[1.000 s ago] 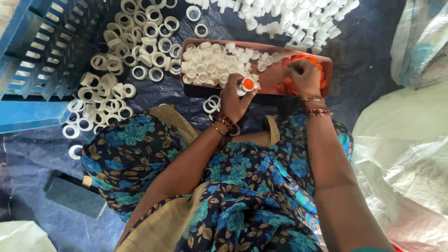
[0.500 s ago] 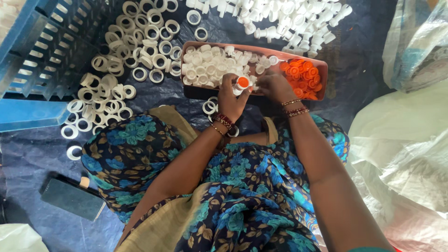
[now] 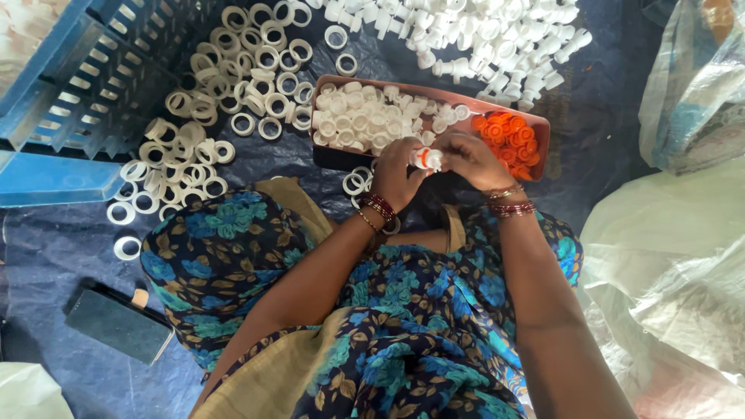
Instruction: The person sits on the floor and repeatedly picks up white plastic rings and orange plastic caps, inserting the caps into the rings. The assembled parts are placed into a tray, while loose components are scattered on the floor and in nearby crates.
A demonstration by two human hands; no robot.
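My left hand [image 3: 396, 172] and my right hand [image 3: 467, 157] meet over the near edge of a brown tray [image 3: 539, 147]. Together they grip a small white plastic piece with an orange cap [image 3: 426, 159]. The tray holds several white caps [image 3: 365, 116] on its left side and several orange caps [image 3: 508, 140] on its right. Both wrists wear bangles. I sit on the floor with a floral dress over my legs.
Many white plastic rings [image 3: 217, 101] lie on the dark blue sheet [image 3: 62, 248] to the left. A pile of white nozzle parts [image 3: 481, 35] lies beyond the tray. A blue crate [image 3: 70, 85] stands far left, a dark flat block [image 3: 116, 322] near left, and pale sacks [image 3: 667, 264] right.
My right hand has left the orange caps on the tray's right side and moved left to meet my left hand at the white piece with the orange cap.
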